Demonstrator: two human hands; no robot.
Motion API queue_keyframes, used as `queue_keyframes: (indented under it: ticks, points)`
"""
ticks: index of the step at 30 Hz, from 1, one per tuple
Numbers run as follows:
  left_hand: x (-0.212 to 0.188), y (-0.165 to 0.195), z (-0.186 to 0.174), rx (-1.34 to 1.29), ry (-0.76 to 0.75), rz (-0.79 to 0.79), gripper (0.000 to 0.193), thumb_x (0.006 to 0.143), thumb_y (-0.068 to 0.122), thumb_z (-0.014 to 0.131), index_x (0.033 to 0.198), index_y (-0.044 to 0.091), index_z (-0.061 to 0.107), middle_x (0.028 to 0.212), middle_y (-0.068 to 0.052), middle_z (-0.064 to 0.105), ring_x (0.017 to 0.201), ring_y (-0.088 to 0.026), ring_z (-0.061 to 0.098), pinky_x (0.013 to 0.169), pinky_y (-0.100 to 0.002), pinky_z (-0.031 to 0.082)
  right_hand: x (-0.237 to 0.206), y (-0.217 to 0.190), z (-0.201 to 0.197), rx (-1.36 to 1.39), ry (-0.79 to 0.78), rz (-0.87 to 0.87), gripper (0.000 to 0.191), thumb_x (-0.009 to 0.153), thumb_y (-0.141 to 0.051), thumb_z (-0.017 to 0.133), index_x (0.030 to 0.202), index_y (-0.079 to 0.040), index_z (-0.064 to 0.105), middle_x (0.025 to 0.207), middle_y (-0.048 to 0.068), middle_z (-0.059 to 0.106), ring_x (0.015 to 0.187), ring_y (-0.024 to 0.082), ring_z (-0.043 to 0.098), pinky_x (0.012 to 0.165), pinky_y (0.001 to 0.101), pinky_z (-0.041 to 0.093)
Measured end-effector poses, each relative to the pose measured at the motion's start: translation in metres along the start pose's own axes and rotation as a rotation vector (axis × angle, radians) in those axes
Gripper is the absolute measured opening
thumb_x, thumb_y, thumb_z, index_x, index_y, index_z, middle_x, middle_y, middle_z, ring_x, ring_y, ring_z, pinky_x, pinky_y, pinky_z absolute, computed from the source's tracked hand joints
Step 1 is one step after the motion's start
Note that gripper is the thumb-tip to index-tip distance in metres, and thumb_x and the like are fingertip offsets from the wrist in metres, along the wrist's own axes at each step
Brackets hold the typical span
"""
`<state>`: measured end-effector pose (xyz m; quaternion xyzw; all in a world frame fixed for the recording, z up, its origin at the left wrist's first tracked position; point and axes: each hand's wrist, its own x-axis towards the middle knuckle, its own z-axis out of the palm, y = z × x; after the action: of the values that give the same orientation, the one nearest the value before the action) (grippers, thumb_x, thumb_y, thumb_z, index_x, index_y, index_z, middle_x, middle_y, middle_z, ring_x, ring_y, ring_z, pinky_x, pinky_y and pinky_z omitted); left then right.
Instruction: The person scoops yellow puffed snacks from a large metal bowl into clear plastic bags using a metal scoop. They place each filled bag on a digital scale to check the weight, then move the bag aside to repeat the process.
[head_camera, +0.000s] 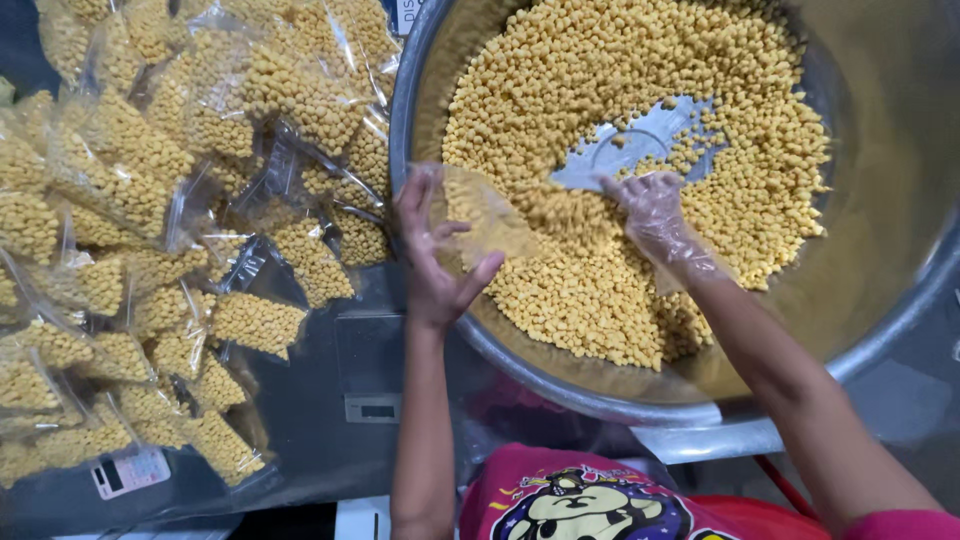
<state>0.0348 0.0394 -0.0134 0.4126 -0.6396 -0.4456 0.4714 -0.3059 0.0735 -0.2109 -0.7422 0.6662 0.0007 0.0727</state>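
Observation:
A big metal bowl (900, 140) holds a heap of small yellow puffed snack pieces (700, 200), with a bare patch of metal showing in the middle. My left hand (432, 262) holds a clear plastic bag (480, 215) open at the bowl's left rim; some yellow pieces are inside it. My right hand (655, 220), in a thin clear plastic glove, is down in the heap next to the bag's mouth, fingers bent over the pieces.
Several filled clear bags of the same yellow snack (150, 230) lie piled on the left. A small scale with a display (372, 375) sits under plastic sheeting below the bowl's rim. A pink printed shirt (590, 500) shows at the bottom.

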Motion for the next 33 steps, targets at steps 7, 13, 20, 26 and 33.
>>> queue_keyframes:
  ticks: [7,13,20,26,33]
  points:
    - [0.001,-0.006,0.019,0.329,-0.277,-0.164,0.104,0.077,0.03,0.086,0.161,0.018,0.024,0.164,-0.013,0.033,0.145,-0.033,0.049,0.097,-0.041,0.059,-0.041,-0.024,-0.062,0.294,-0.4,-0.109,0.072,0.08,-0.002,0.062,0.145,-0.033,0.057,0.106,0.007,0.077,0.085,0.025,0.072,0.081,0.0429,0.057]
    - [-0.01,-0.008,0.038,0.548,-0.37,0.167,0.111,0.076,0.027,0.088,0.162,0.015,0.021,0.16,-0.016,0.033,0.134,-0.042,0.052,0.099,-0.052,0.057,-0.098,-0.031,-0.221,0.228,-0.636,0.148,0.071,0.077,-0.014,0.07,0.144,-0.03,0.054,0.1,0.009,0.076,0.087,0.027,0.073,0.081,0.0423,0.061]
    - [-0.025,0.009,0.069,0.598,-0.554,0.125,0.111,0.07,0.026,0.087,0.16,0.019,0.022,0.152,-0.011,0.04,0.119,-0.038,0.064,0.083,-0.046,0.063,-0.131,-0.035,-0.371,-0.183,-0.789,0.441,0.053,0.095,-0.026,0.067,0.146,-0.03,0.055,0.093,0.006,0.078,0.076,0.023,0.077,0.07,0.034,0.063]
    - [-0.034,0.023,0.097,0.593,-0.581,0.178,0.113,0.069,0.031,0.086,0.159,0.013,0.021,0.15,-0.015,0.04,0.118,-0.04,0.064,0.084,-0.044,0.063,-0.131,-0.031,-0.382,-0.174,-0.619,0.298,0.015,0.11,-0.03,0.053,0.113,-0.019,0.063,0.086,0.006,0.062,0.063,0.023,0.067,0.06,0.0351,0.057]
    - [-0.035,0.037,0.11,0.607,-0.659,0.038,0.112,0.074,0.035,0.082,0.161,0.012,0.017,0.154,-0.018,0.037,0.109,-0.038,0.067,0.075,-0.041,0.065,-0.126,-0.042,-0.409,-0.521,-0.518,0.079,0.048,0.085,-0.038,0.07,0.131,-0.026,0.062,0.073,-0.002,0.07,0.062,0.015,0.07,0.061,0.0301,0.057]
